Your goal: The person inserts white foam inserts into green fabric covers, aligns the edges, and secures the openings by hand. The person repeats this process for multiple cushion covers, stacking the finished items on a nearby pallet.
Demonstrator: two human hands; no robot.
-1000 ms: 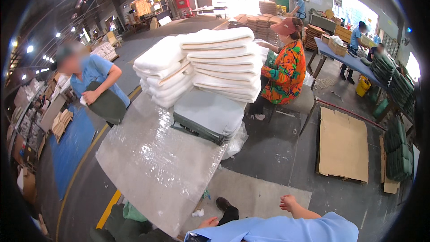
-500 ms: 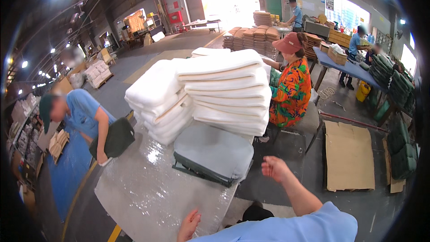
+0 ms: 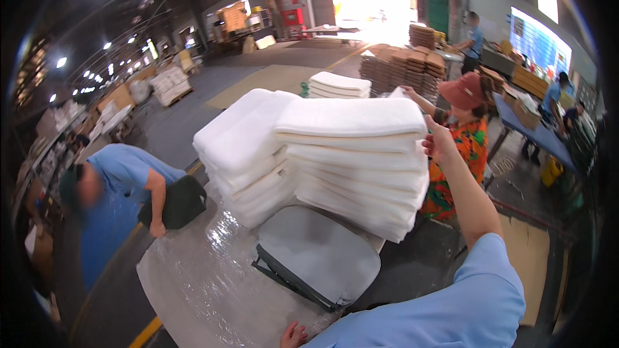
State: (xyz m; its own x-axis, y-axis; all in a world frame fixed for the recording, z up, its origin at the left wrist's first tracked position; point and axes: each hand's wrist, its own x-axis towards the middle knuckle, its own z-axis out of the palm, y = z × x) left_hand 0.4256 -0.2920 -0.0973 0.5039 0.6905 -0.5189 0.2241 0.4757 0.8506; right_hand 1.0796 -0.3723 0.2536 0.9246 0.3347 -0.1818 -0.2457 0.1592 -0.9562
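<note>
Two side-by-side stacks of thick, folded white padding (image 3: 354,119) stand on the table (image 3: 193,283), which is covered in clear plastic. My right hand (image 3: 440,140) is at the right edge of the top layer of the right stack, thumb and fingers apart about that edge. No lifting of the layer shows. In front of the stacks lies a grey cushion-shaped piece (image 3: 322,251) with dark green fabric along its lower side. My left hand (image 3: 294,335) is low over the table near this piece, loosely curled with nothing in it, partly cut off by the picture's lower edge.
On the left, a co-worker (image 3: 138,177) bends over the table with a dark green cushion (image 3: 184,203). Close by on the right sits a person in a red cap (image 3: 461,93). A smaller white stack (image 3: 338,84) stands behind. Flat cardboard (image 3: 525,251) lies on the floor.
My right hand has reached forward from beside the grey piece to the white stack's right edge. My left hand stays low. The view has shifted, and the person in the cap has an arm stretched out.
</note>
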